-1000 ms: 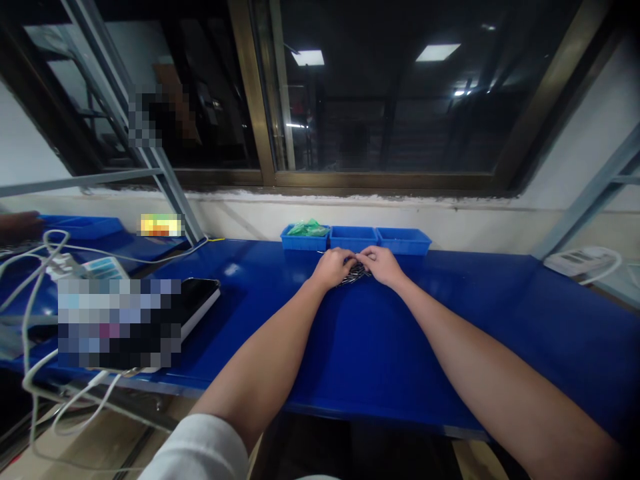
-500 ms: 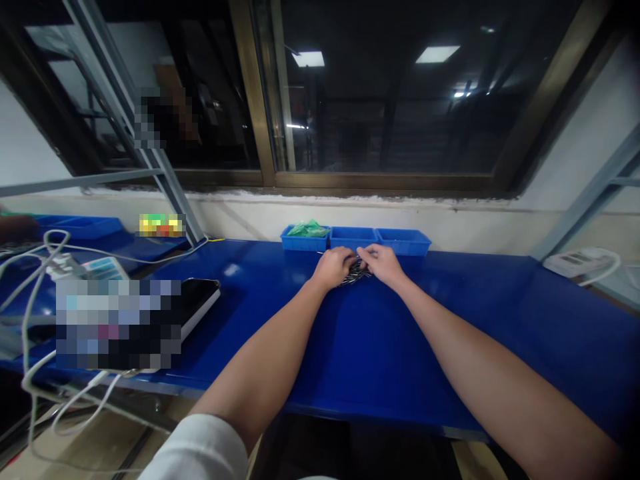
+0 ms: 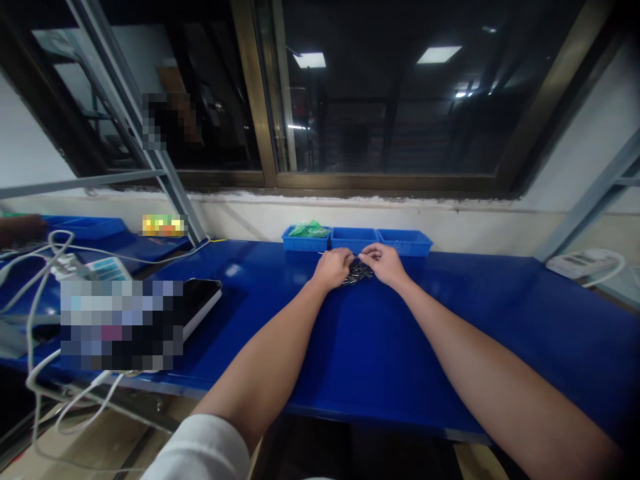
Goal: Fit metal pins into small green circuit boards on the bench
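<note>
Since the earlier frames, both hands have drawn slightly apart: the fingertips that met above the pile now stand with a narrow gap between them, and more of the pile shows. That pile of slim metal parts (image 3: 357,272), too small to name more closely, lies on the desk (image 3: 430,333) between the hands. The left hand (image 3: 333,269) and right hand (image 3: 385,263) are both loosely curled, knuckles up, fingers bent down at the pile's far edge. Whether either one pinches a piece cannot be told at this size.

Just beyond the hands, three blue plastic trays stand in a row against the wall. The left tray (image 3: 306,241) holds a green plastic bag (image 3: 309,229), while the contents of the middle tray (image 3: 354,240) and right tray (image 3: 405,244) are hidden from this angle. Further left on the desk lie a black tablet-like device (image 3: 203,293), partly hidden by a pixelated patch, and tangled white cables (image 3: 30,320). A white power strip (image 3: 585,263) sits at the far right. A dark window (image 3: 390,100) runs above the white wall (image 3: 450,223), and a white sleeve (image 3: 200,450) shows at the bottom edge.
</note>
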`<state>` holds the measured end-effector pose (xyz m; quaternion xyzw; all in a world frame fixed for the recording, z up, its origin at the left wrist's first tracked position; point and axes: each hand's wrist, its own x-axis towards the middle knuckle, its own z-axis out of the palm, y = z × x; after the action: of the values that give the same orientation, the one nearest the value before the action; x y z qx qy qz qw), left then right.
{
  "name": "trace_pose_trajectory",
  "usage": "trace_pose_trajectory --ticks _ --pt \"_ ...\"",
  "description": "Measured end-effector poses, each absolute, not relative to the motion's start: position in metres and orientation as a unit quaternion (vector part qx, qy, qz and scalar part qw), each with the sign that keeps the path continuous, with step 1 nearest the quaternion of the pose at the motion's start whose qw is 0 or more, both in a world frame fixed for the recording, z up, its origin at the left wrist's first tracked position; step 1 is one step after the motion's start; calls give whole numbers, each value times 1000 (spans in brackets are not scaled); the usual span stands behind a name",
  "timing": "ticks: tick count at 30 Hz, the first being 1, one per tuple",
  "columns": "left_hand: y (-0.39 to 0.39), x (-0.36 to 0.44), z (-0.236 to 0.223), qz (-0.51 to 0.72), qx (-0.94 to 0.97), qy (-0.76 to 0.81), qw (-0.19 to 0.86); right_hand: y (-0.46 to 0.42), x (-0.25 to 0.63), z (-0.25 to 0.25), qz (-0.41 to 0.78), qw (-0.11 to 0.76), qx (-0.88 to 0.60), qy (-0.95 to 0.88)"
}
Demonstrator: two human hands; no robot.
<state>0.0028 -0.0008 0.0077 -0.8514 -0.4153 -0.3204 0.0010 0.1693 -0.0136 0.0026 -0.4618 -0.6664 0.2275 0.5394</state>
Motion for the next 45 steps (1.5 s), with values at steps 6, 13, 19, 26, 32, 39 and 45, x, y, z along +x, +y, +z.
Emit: trace_pose_trajectory --ticks 6,13,19,26,32,39,45 --pt "-1 2 8 -336 -846 -413 -10 -14 174 4 252 548 -446 -661" --pt "-4 3 9 -387 -820 -422 -20 -11 183 7 160 595 -497 -611" --pt "-3 2 8 -373 -810 -452 -12 -4 200 5 -8 550 -603 -578" --pt "0 1 4 -348 -815 -464 -7 2 211 -6 0 437 -668 -603" --pt "-3 0 1 -254 -852 -457 4 -2 200 -8 -41 409 -621 -667" --pt "0 0 -6 -132 -879 -456 -39 -10 174 -12 -8 295 -564 -771" --pt "-2 -1 -2 -159 -898 -408 -34 -8 171 -11 33 280 -547 -788"
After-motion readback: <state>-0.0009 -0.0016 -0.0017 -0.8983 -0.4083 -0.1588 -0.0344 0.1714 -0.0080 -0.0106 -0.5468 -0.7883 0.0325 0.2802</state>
